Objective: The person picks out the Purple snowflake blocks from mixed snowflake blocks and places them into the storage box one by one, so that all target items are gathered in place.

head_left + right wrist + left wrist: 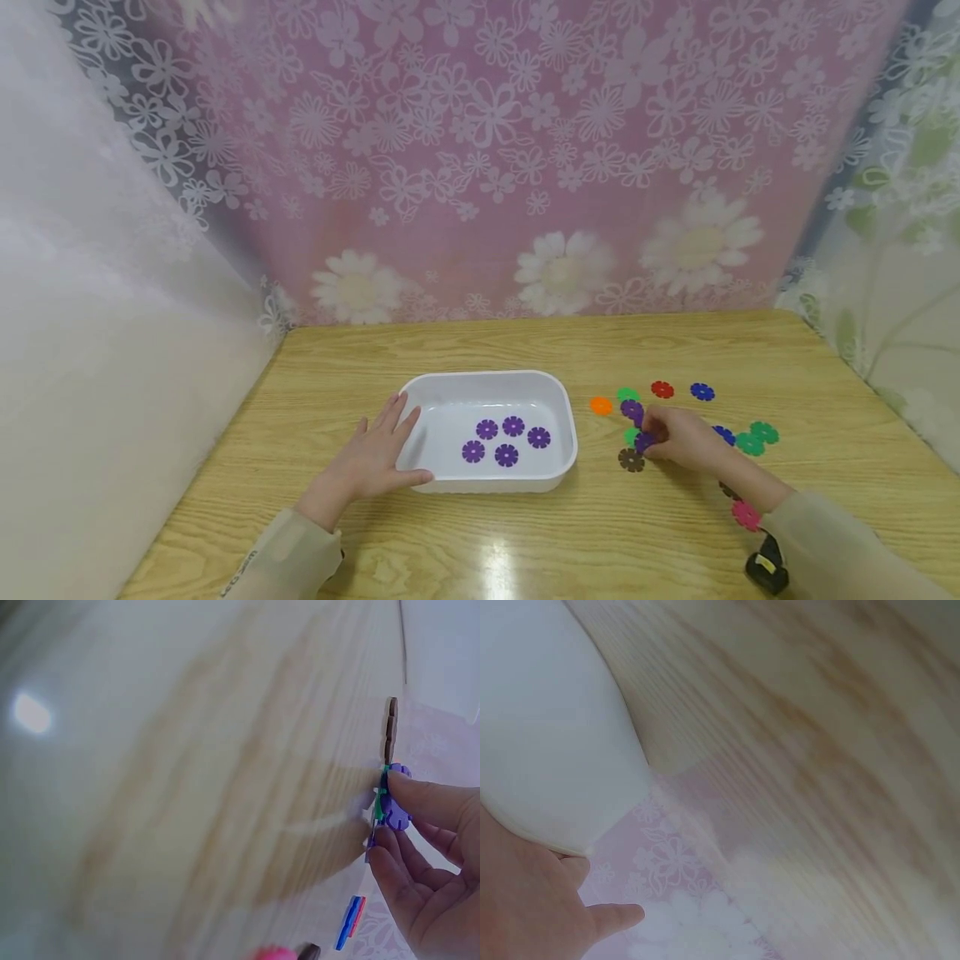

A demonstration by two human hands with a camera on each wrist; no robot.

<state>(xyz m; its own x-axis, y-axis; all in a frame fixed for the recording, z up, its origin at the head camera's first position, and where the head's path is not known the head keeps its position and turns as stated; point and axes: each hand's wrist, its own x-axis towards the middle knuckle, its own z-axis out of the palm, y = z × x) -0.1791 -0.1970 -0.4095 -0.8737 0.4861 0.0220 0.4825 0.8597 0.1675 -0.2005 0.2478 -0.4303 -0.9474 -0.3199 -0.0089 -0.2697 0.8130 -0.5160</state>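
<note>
So, going left to right: my left hand [367,465] is over the left end of the white tray [487,389], fingers spread and fairly straight, thumb along the tray's near left corner. The tray sits around the middle of the wooden surface [420,554]. Inside are five loose purple discs [501,456], all notched round the edge, lying from the middle toward the tray's right edge.

Just past that right edge there's an orange disc [601,406], then a couple of light green discs [627,393], another purple one [632,408], and a brown disc [626,463] nearest me. Right there, my right hand [688,442] has the pinched purple disc [643,442] between thumb and fingertips, tipped up rather than flat. Can't tell if its rim touches the surface.

Farther right, a red disc [657,389] and a blue disc [697,392] lie toward the far edge. A pink disc [746,517] is closer to the near edge, by my sleeve [832,533]. Two darker green discs [763,431] lie nearest the right edge.
</note>
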